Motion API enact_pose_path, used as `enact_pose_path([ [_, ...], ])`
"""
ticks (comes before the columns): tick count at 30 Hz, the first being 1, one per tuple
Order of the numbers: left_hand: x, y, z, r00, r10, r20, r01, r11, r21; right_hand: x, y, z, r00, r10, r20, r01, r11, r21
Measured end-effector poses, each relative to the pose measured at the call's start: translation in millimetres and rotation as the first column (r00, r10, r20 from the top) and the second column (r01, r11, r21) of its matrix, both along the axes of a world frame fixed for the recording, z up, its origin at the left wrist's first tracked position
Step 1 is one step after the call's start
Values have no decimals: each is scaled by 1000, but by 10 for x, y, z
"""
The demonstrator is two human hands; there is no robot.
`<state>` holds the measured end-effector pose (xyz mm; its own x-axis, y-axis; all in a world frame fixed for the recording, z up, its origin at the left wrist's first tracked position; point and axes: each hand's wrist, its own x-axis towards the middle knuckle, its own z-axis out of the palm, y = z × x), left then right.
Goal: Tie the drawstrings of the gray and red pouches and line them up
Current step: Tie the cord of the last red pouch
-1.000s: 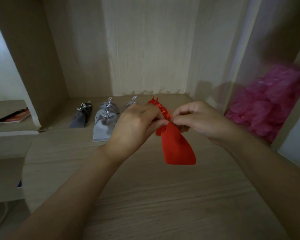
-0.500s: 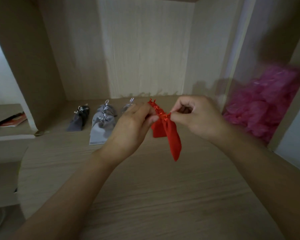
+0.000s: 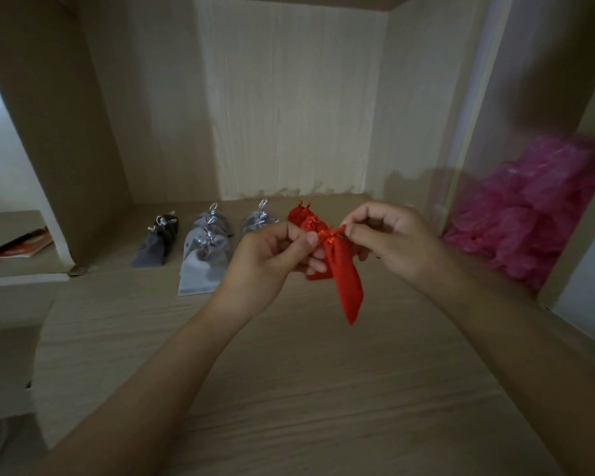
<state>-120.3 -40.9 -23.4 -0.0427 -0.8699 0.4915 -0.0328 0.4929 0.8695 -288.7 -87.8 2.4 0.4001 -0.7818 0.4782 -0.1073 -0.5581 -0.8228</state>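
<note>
The left hand (image 3: pixel 275 255) pinches the neck of the red pouch (image 3: pixel 347 280) between thumb and fingers. The right hand (image 3: pixel 392 242) pinches the red drawstring (image 3: pixel 334 232) at the neck from the other side. The pouch hangs above the desk (image 3: pixel 289 389). Behind it lie further red pouches (image 3: pixel 301 217). To their left, gray pouches (image 3: pixel 201 266) lie in rows on the desk.

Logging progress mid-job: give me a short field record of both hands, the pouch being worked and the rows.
left hand: pinches red drawstring
right hand: pinches same drawstring, other side
held pouch: red pouch, hanging from the drawstring
red row: red pouches behind the hands
gray rows: gray pouches in three rows, left of red row
right compartment: pink pile
</note>
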Motion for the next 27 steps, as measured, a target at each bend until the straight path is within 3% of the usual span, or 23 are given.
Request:
enact_pose_path([
  [3, -12, 6, 23, 985, -26, -169, 33, 999, 43, 48, 29, 1, 994, 58, 88, -67, 993, 102],
  [6, -14, 12, 39, 973, -36, -230, 45, 998, 35, 47, 63, 36, 978, 99, 181, -133, 974, 185],
  [14, -28, 17, 18, 986, -62, -153, 61, 998, -10, 50, 82, 21, 990, 53, 132, -67, 992, 104],
  [18, -40, -13, -39, 989, -119, -84, 124, 991, 53, 57, 77, 1, 988, 29, 152, -46, 994, 104],
  [23, -76, -20, -83, 987, -159, -34, 162, 980, 118, 118, -15, -171, 979, -188, 79, 190, 981, -23],
  [27, -145, 9, -96, 971, -123, -204, 165, 966, 201, 171, 34, -282, 946, -320, 57, 323, 906, -275],
])
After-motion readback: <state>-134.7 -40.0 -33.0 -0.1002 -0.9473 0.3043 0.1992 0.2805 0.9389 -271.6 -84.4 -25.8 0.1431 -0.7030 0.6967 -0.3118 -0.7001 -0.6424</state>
